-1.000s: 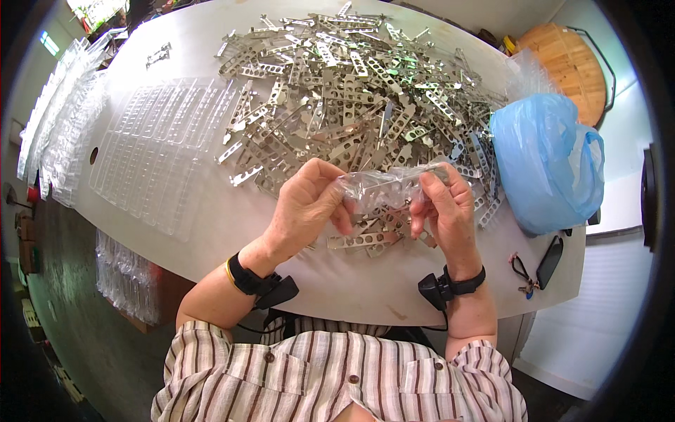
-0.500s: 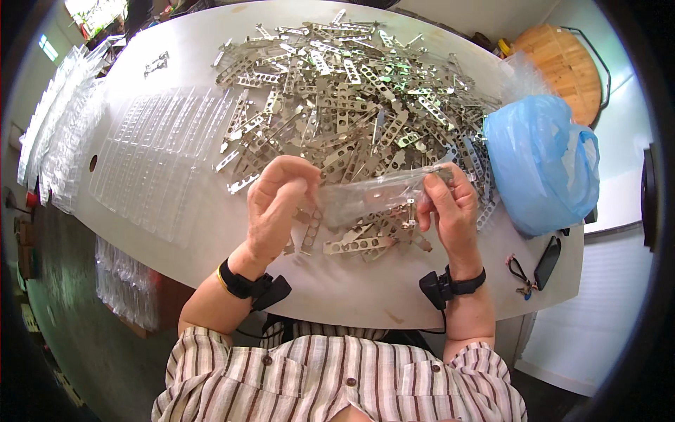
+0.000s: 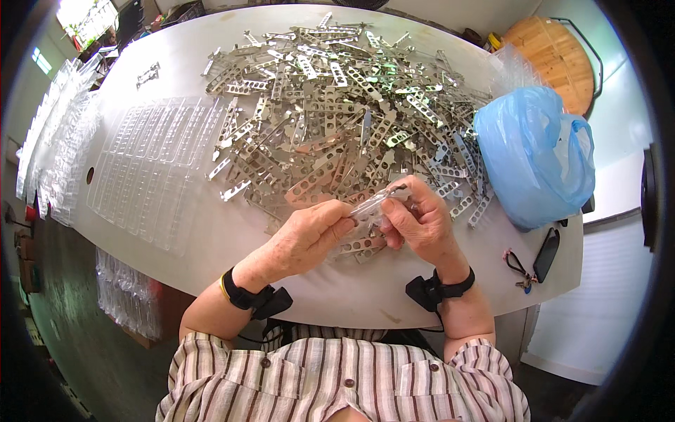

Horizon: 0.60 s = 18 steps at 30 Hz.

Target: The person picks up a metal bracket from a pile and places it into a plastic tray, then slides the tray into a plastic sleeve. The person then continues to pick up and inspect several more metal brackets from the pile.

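My left hand (image 3: 306, 235) and my right hand (image 3: 422, 221) meet above the near edge of the white table (image 3: 190, 239). Between their fingertips they pinch a small clear plastic bag (image 3: 373, 204), now bunched narrow. A few perforated metal strips (image 3: 355, 246) lie on the table right under my hands. Beyond them spreads a big heap of the same silver perforated strips (image 3: 337, 105). Both wrists wear black bands.
A clear plastic tray (image 3: 151, 165) with long slots lies to the left of the heap, with stacks of clear trays (image 3: 56, 141) past the table's left edge. A blue plastic bag (image 3: 538, 155) sits at the right. Keys and a black fob (image 3: 538, 257) lie near the right corner.
My left hand has come back in from the left to meet my right hand. The clear bag, stretched wide between them before, is now gathered small at my fingertips.
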### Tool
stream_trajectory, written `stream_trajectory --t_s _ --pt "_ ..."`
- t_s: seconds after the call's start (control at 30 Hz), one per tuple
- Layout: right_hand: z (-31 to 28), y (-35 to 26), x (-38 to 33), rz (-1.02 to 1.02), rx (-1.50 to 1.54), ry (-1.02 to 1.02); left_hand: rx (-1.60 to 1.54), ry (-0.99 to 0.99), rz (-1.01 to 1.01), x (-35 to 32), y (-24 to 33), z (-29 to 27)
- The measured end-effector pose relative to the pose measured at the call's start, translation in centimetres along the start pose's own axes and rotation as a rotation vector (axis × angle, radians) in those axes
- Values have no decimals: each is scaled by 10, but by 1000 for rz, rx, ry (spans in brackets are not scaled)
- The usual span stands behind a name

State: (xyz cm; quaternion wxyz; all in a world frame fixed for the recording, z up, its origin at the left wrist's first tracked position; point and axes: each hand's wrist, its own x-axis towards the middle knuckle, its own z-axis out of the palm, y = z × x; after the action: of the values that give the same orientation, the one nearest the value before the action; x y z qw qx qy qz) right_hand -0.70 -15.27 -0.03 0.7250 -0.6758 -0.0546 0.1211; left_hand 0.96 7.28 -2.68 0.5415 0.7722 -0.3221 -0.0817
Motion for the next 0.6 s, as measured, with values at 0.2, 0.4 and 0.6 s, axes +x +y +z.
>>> stream_trajectory --t_s 0.2,0.4,0.6 --pt "-1 1 4 38 100 -115 12 19 63 -2 -5 2" --pt "0 0 -2 50 -23 -47 -38 -1 28 0 -1 8" --pt "2 4 -1 -21 -24 77 -122 87 -144 -10 22 0"
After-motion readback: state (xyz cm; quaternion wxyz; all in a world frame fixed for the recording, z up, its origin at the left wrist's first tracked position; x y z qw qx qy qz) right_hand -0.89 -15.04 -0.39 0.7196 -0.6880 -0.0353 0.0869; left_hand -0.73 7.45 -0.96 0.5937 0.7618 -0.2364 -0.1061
